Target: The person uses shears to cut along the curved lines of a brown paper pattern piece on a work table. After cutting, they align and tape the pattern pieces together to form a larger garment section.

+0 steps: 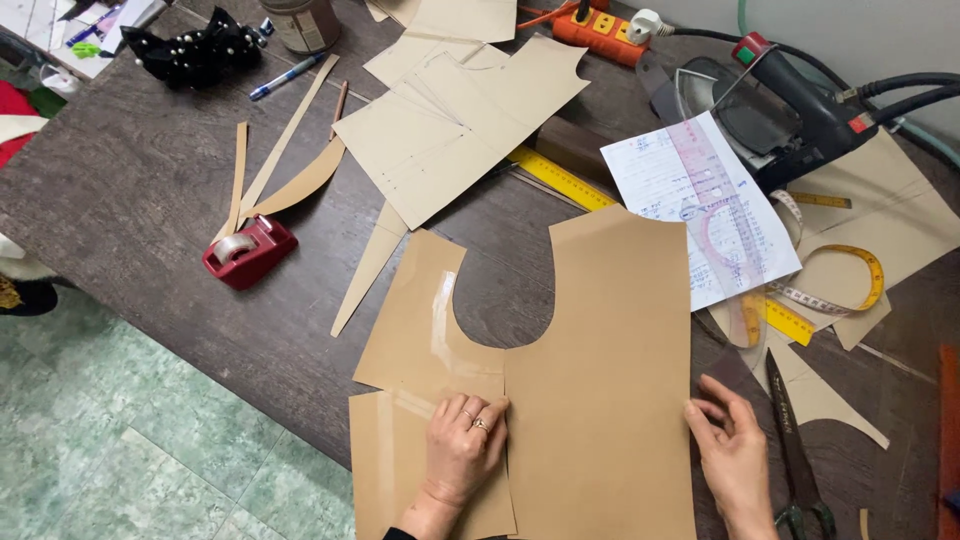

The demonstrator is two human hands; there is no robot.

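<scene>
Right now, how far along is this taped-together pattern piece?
Done: clear tape strips already join the left panels of the brown paper pattern. In hand: the left hand presses flat on the centre seam while the right hand steadies the right edge. Left: that centre seam shows no tape; the tape dispenser sits apart.

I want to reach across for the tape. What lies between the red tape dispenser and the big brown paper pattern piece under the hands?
In the head view, only bare dark tabletop separates the tape dispenser from the pattern piece.
</scene>
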